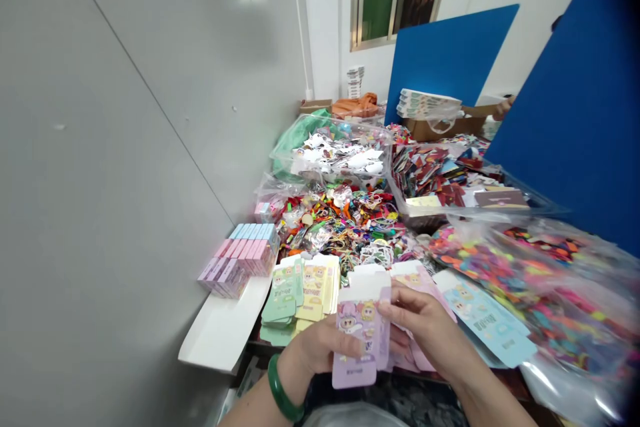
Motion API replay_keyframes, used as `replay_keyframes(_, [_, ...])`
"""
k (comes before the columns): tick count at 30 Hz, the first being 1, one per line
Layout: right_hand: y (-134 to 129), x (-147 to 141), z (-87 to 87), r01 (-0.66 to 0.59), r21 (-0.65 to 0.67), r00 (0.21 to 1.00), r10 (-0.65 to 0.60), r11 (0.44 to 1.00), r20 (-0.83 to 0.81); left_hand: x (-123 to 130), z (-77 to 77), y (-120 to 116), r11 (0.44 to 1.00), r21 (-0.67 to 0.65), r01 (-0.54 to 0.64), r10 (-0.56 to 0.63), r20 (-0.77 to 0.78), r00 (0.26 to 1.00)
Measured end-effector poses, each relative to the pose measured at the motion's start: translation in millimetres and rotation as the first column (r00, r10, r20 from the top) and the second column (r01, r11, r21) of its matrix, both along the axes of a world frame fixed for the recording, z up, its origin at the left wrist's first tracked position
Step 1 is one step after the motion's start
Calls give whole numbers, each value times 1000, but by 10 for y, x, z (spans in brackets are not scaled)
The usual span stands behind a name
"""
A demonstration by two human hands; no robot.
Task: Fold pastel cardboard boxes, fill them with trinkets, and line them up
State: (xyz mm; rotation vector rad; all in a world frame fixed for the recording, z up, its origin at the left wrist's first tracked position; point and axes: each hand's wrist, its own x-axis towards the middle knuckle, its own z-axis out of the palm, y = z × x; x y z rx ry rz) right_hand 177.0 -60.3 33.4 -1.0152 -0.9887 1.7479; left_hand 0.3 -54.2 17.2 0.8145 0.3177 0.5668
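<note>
Left hand (320, 347) and right hand (423, 317) both hold purple carton (357, 317), flap up, before pink flats (423, 278). Boxes (245, 250) rowed at left, apparently done; green flats (281, 293), yellow flats (315, 287), blue flats (487, 313) seemingly unfolded.

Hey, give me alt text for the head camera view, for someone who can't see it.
A left hand with a green bangle at its wrist and a right hand hold a purple printed carton. Flat cartons in green, yellow, pink and blue lie nearby, stacked boxes sit left, and colorful small items spread behind.
</note>
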Motion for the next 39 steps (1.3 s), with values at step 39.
replay_keyframes(39, [85, -195, 48, 242, 339, 951, -291, 909, 102, 13, 151, -73, 893, 0, -450, 446, -136, 885])
